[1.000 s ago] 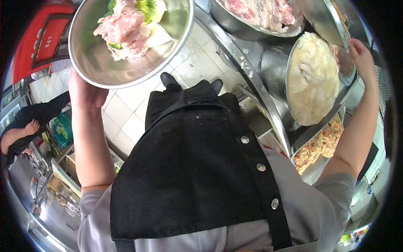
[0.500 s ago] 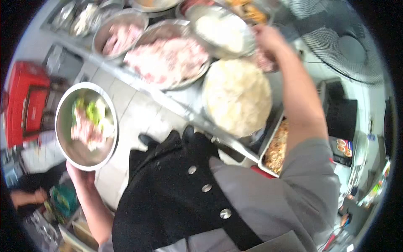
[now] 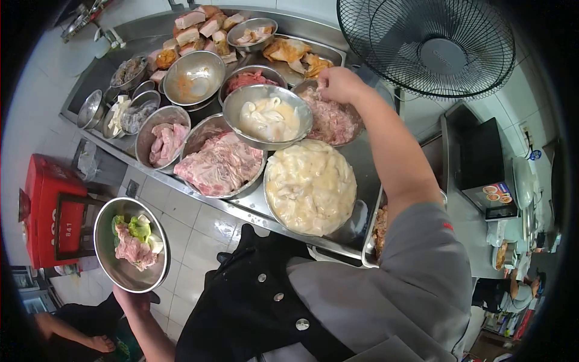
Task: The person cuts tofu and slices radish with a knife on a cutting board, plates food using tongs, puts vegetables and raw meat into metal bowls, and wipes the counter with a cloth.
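Observation:
My left hand grips a steel mixing bowl from below at its near rim, held out over the floor at the left. Inside lie pink raw meat, green leafy vegetable and white pieces. My right hand reaches to the far side of a bowl of pale pink, shredded-looking raw meat. Its fingers are bent together on that meat, the tips partly hidden. Just left of it, a steel bowl with white pieces in liquid rests on neighbouring bowls.
A heaped bowl of pale yellowish slices and a large slab of raw meat sit along the counter's front edge. Behind are pork chunks and yellow poultry. A fan stands right; a seated person's leg shows lower left.
The view has shifted and sharpened. My right hand has moved from beside the rim of the white-pieces bowl to the raw meat bowl. My left hand still holds the mixing bowl, now lower in view.

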The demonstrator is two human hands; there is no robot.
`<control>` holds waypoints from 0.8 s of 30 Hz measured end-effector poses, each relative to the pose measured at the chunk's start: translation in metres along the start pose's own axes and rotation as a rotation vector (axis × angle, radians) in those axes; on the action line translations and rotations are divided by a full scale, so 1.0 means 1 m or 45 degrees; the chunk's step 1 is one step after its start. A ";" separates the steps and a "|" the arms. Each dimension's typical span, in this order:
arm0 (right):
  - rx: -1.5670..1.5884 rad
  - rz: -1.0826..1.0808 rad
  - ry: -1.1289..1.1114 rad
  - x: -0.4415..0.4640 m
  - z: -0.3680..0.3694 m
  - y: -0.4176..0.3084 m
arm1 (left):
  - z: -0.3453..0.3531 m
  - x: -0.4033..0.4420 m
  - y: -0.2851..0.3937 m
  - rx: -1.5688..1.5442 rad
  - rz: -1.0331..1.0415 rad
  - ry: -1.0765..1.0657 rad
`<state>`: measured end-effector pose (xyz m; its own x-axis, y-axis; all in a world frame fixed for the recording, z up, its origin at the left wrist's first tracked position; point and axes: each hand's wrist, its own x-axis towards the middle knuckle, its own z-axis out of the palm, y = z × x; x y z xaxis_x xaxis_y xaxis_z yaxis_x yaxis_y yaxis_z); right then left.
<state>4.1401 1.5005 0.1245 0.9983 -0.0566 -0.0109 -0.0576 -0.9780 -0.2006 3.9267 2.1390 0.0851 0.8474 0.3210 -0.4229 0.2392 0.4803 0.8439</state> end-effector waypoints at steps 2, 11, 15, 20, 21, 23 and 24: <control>-0.062 -0.132 0.020 0.003 0.017 -0.001 | -0.002 0.001 0.002 0.017 0.026 -0.057; 0.038 0.064 -0.122 0.000 0.028 0.005 | 0.022 0.003 0.009 0.095 -0.005 0.062; 0.334 0.179 -0.107 -0.009 0.014 0.010 | -0.008 0.023 0.000 0.076 -0.004 0.014; 0.659 0.115 -0.080 -0.019 -0.036 0.008 | -0.012 0.050 -0.010 -0.022 -0.073 0.029; 0.706 0.182 0.043 -0.037 -0.057 -0.030 | 0.001 0.048 -0.006 -0.006 -0.090 0.102; 0.810 0.034 -0.032 -0.028 -0.093 -0.029 | -0.013 0.068 -0.012 0.063 -0.109 0.140; 0.882 -0.005 0.000 -0.025 -0.111 -0.063 | -0.016 0.081 -0.012 0.125 -0.159 0.167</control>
<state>4.1191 1.5417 0.2459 0.9986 -0.0531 -0.0086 -0.0399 -0.6247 -0.7799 3.9851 2.1720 0.0354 0.7407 0.3708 -0.5602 0.3889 0.4434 0.8076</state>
